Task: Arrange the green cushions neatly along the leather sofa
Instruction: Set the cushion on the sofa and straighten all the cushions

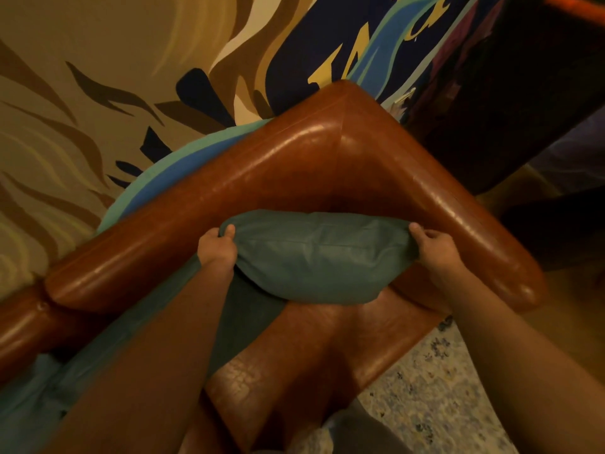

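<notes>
Two hands, left [217, 245] and right [432, 245], pinch a green cushion [322, 257] by its ends at the sofa [294, 165] corner; best seated squarely against the backrest.

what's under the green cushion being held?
Under the held green cushion: another green cushion at its lower left, then the leather sofa seat. Whatever lies directly beneath it is covered.

Glossy brown leather on the sofa [294, 165], creased and cracked at the seat; smooth, faintly sheened green cushion [320, 253]; matt painted wall [82, 77]; speckled floor [435, 388].
</notes>
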A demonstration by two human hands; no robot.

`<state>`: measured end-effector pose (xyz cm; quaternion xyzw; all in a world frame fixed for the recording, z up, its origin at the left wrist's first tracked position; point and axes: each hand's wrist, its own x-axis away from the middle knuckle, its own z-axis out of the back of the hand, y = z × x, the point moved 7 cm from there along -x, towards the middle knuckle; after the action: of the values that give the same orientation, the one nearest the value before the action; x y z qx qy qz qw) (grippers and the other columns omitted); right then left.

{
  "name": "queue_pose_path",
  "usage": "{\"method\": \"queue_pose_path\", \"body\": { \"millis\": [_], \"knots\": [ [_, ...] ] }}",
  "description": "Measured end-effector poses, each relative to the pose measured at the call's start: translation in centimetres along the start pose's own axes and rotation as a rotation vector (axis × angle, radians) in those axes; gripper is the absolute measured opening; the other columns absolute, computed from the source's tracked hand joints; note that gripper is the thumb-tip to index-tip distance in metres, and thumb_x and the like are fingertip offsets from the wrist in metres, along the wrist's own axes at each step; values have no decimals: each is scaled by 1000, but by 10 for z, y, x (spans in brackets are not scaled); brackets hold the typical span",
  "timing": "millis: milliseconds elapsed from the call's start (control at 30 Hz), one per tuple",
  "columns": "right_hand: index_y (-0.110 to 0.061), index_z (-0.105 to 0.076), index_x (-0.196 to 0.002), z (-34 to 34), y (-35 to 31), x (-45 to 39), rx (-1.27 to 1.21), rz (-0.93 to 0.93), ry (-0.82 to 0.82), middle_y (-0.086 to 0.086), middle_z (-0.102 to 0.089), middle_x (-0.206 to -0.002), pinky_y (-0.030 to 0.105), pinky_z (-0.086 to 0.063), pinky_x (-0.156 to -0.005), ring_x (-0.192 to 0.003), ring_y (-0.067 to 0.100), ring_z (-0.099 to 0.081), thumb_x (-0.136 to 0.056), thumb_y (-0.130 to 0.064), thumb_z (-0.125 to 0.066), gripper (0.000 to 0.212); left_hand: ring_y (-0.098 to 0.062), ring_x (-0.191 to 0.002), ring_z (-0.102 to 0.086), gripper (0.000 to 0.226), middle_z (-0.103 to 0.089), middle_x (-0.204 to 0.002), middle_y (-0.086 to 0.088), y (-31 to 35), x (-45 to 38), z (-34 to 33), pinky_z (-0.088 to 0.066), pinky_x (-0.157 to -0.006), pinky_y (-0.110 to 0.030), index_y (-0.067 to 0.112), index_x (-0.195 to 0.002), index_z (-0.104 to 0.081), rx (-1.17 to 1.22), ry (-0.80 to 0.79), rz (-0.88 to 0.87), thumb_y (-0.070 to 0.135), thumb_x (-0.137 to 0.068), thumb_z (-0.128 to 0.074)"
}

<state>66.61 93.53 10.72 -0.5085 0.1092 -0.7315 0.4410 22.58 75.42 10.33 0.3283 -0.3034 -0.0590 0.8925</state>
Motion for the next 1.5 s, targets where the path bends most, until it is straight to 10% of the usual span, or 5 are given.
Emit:
{"method": "queue_pose_path", "body": {
  "millis": [433, 1267, 1500],
  "knots": [
    [-17, -60, -88, 41, 31, 28, 115, 207, 411, 6, -62, -79, 46, -49, -71, -77, 28, -59, -104, -53, -39, 45, -29, -101, -65, 27, -70, -104, -8, 57, 0, -34, -54, -95, -43, 13, -104, -71, 7, -73, -172, 38, -98, -62],
    [-15, -64, -94, 57, 47, 20, 162, 98, 370, 6, -65, -86, 41, -48, -76, -84, 28, -60, -104, -45, -47, 37, -28, -90, -71, 32, -74, -92, -4, 48, -25, -60, -59, -88, -46, 21, -85, -70, -194, -238, -178, 52, -83, -70],
    [-6, -49, -138, 58, 12, 38, 346, 155, 372, 18, -43, -143, 50, -39, -110, -133, 38, -41, -100, -46, -55, 55, -20, -81, -72, 28, -77, -93, -7, 49, -19, -34, -61, -80, -38, 18, -84, -67, -90, -278, -98, 45, -91, -70]
  ]
}}
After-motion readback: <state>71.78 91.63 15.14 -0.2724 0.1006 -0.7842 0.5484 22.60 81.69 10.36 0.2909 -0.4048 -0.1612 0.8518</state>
